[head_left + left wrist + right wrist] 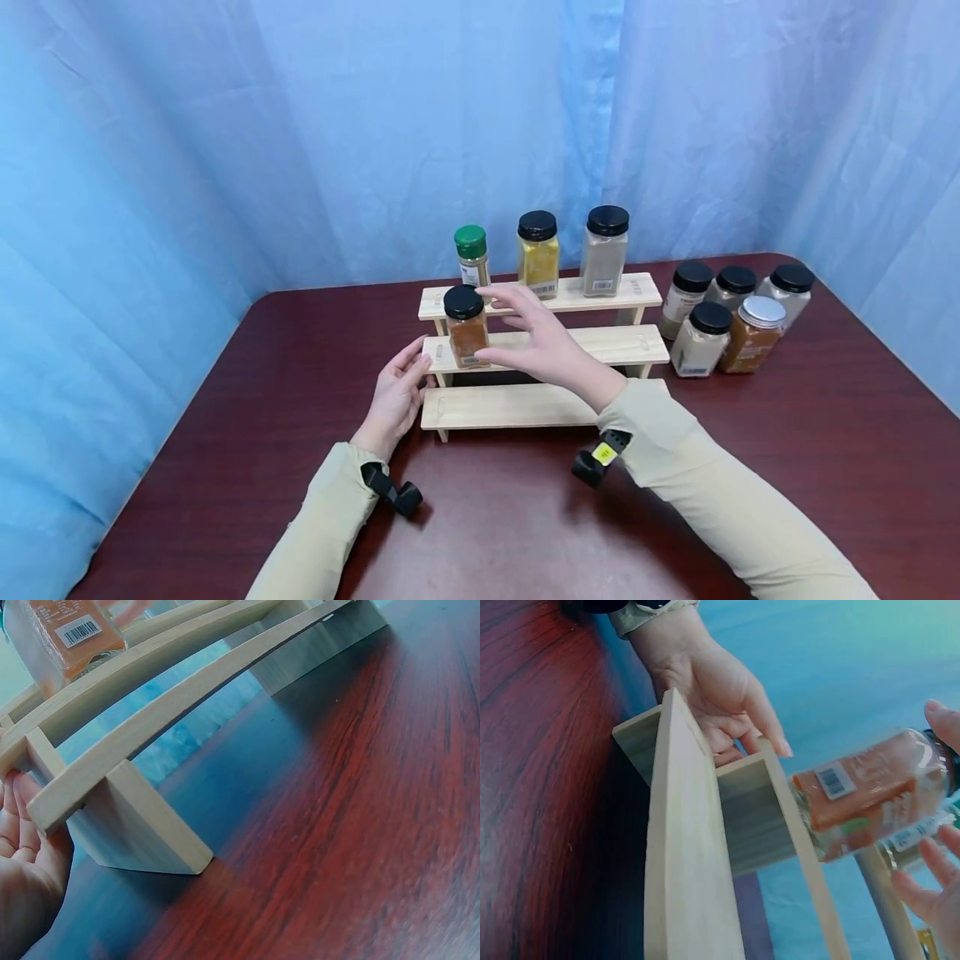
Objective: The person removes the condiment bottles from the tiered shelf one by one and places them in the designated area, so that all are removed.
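Observation:
A jar of orange-brown spice [468, 337] with a black lid stands upright at the left end of the middle shelf of a three-step wooden rack [525, 406]. My right hand [542, 337] is spread beside this jar, fingers and thumb apart. In the right wrist view, its fingers [934, 889] show a gap from the glass. With my left hand [396, 396] I hold the rack's left end, the thumb on the middle shelf's edge. The left wrist view shows part of that left hand [30, 862] behind the lower shelf.
On the top shelf stand a green-capped jar [472, 254], a yellow spice jar [538, 258] and a grey spice jar [604, 254]. Several more jars cluster right of the rack, among them a silver-lidded one [752, 333]. Blue curtains [420, 125] hang behind the dark red table [300, 375].

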Tool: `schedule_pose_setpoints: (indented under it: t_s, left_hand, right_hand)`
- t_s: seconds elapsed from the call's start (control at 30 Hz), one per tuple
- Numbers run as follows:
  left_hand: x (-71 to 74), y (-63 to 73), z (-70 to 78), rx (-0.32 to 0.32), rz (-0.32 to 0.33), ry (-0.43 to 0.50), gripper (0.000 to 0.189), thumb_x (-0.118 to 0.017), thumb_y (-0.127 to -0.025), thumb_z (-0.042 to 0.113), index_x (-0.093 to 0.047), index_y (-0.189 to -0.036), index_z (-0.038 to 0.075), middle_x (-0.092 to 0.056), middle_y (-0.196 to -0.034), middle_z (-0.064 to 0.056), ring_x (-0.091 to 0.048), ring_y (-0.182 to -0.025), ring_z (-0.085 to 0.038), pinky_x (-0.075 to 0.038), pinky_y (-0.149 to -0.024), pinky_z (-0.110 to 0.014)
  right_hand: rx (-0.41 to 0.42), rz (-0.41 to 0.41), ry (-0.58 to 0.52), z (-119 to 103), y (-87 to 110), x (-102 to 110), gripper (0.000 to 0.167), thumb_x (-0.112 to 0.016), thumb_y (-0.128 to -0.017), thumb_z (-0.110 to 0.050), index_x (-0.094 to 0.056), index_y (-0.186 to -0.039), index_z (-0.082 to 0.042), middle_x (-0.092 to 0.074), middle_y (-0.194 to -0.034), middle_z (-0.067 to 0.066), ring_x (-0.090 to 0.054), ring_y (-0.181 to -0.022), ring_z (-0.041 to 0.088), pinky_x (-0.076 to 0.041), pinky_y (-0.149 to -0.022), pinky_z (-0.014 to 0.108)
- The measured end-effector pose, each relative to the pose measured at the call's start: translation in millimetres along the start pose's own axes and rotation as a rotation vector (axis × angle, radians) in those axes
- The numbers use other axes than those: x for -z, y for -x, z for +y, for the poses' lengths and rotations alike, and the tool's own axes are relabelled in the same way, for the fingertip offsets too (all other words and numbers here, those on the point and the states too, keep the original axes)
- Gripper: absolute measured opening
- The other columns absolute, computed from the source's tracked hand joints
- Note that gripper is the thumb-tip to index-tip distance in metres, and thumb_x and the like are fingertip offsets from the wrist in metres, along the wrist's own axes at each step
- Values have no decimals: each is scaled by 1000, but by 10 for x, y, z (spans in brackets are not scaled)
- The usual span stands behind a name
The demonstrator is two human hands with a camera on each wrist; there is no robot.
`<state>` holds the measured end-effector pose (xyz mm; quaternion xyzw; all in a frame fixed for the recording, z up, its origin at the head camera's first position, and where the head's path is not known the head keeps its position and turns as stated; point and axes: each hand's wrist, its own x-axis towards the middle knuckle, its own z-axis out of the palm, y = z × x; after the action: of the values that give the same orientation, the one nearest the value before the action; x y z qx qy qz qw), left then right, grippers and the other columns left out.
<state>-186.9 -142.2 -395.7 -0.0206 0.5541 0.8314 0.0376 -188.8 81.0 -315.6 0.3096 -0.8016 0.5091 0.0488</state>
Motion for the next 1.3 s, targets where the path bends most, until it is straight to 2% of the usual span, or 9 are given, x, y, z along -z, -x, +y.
schedule_pose_setpoints:
  t_s: [0.17, 0.4, 0.6, 0.77, 1.0, 1.3]
  left_hand:
    - [-15, -7, -6, -3, -10, 12, 49, -44, -98, -1, -32, -145, -1, -52, -96, 3, -53, -76, -2, -43, -60, -14]
    - [4, 12, -29, 7, 1, 1, 49, -44, -98, 0, -31, -145, -2, -51, -94, 4, -53, -76, -2, -43, -60, -13]
    - [-1, 20, -18, 10, -1, 12, 50, -44, -98, -1, -30, -146, -2, -51, -92, 5, -53, -75, -1, -43, -59, -12]
    - [-4, 26, -13, 7, -2, 18, 50, -44, -97, -2, -29, -146, -2, -51, -91, 6, -52, -74, -1, -43, -59, -12]
    - [6, 14, -17, 2, -15, 15, 49, -42, -99, 0, -29, -146, -3, -51, -97, 4, -54, -77, -2, -44, -60, -13]
    - [-3, 21, 6, -1, -2, 10, 50, -44, -98, -1, -30, -146, -2, -52, -95, 4, -54, -76, -1, -43, -60, -13]
  right_hand:
    - [52, 25, 12, 8, -76, -83, 60, -77, -79, -11, -51, -133, -11, -44, -133, 11, -46, -124, 26, -44, -102, 44]
    - [27, 34, -2, -12, -92, -140, 55, -77, -79, -8, -53, -128, -8, -41, -134, 14, -43, -125, 28, -46, -99, 44]
    - [18, 17, -31, 17, -89, -209, 60, -74, -81, -6, -45, -133, -9, -41, -134, 15, -49, -119, 29, -46, -100, 41]
    - [10, -4, -26, 50, -71, -249, 65, -72, -82, -5, -37, -137, -12, -37, -140, 15, -46, -126, 31, -44, -102, 43]
    - [34, 7, 3, 62, -72, -255, 61, -68, -85, 0, -36, -136, -12, -38, -140, 16, -46, -124, 32, -47, -98, 44]
    - [89, 40, 22, 88, -63, -291, 62, -66, -85, 3, -34, -136, -12, -41, -137, 18, -50, -122, 33, -48, -97, 41]
